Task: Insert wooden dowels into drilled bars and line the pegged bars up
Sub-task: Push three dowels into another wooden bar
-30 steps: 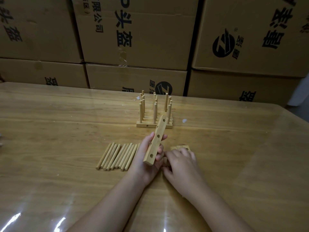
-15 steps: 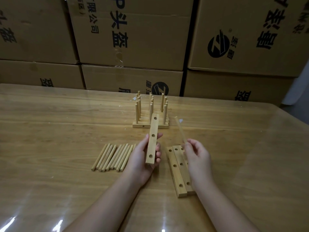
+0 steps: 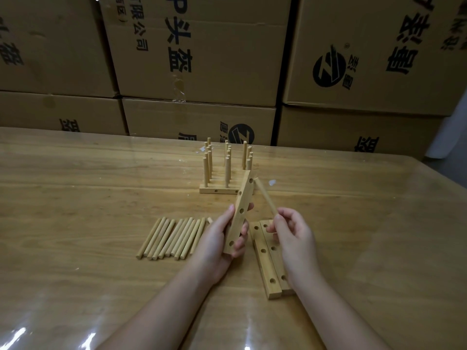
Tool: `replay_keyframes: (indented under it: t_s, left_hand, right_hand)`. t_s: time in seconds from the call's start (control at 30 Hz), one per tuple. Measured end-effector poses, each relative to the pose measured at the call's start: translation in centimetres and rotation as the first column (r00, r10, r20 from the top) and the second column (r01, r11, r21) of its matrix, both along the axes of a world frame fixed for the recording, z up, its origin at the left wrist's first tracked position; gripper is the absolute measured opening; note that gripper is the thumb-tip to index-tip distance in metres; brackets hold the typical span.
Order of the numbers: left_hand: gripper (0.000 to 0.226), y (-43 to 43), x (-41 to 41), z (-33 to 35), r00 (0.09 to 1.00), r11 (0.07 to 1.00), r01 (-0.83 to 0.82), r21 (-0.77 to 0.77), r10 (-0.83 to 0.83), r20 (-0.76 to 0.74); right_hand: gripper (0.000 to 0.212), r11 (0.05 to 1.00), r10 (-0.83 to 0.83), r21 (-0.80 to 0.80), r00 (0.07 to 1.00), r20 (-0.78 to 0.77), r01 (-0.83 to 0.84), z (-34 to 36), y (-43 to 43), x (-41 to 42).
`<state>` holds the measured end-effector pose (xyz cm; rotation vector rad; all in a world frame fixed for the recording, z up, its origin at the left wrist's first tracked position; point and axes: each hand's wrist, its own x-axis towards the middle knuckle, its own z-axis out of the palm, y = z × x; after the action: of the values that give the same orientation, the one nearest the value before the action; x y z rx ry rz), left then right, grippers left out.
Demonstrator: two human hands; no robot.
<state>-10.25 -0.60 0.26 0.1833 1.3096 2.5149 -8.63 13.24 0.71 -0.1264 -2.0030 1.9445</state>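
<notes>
- Loose dowels [image 3: 174,238] are lying in a row at centre-left, pointing up-right.
- The left hand [image 3: 214,241] is gripping a 3-hole bar [image 3: 242,200] at frame centre; its long axis is tilting up-right, hiding part of the pegged bars [image 3: 217,191] behind.
- The right hand [image 3: 295,236] is pinching a blurred dowel [image 3: 265,197], aiming it up-left at the top hole.
- 2 flat bars [image 3: 264,263] are lying partly hidden beneath that hand.

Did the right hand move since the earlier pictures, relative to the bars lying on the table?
Yes. The right hand lifted off the two flat bars, uncovering them, and now pinches a dowel above their far end.
</notes>
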Motion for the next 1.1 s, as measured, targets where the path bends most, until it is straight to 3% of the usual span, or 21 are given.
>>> replay_keyframes:
  t_s: [0.17,0.43,0.7,0.87,1.1]
  left_hand:
    - [0.048,0.1,0.1,0.0,0.998,0.999,-0.035,-0.031,0.033,-0.047]
    - [0.032,0.0,0.4,0.0,0.979,0.984,-0.100,-0.149,0.070,-0.192]
    - [0.031,0.6,1.2,0.3,0.930,0.874,-0.286,-0.392,0.155,-0.333]
    - [0.031,0.9,1.2,0.1,0.894,0.823,-0.350,-0.447,0.151,-0.422]
    - [0.032,0.7,1.2,-0.2,0.888,0.792,-0.366,-0.489,0.139,-0.439]
  right_hand:
    - [0.018,0.999,-0.041,0.013,0.999,-0.021,0.042,-0.3,0.1,0.0]
    - [0.018,0.976,-0.159,0.133,0.980,-0.118,0.174,-0.3,0.2,0.4]
    - [0.023,0.931,-0.267,0.194,0.940,-0.214,0.309,-0.3,0.2,0.6]
    - [0.024,0.909,-0.303,0.204,0.911,-0.279,0.365,-0.3,0.0,0.8]
    - [0.026,0.922,-0.294,0.182,0.925,-0.241,0.341,-0.3,0.1,0.7]
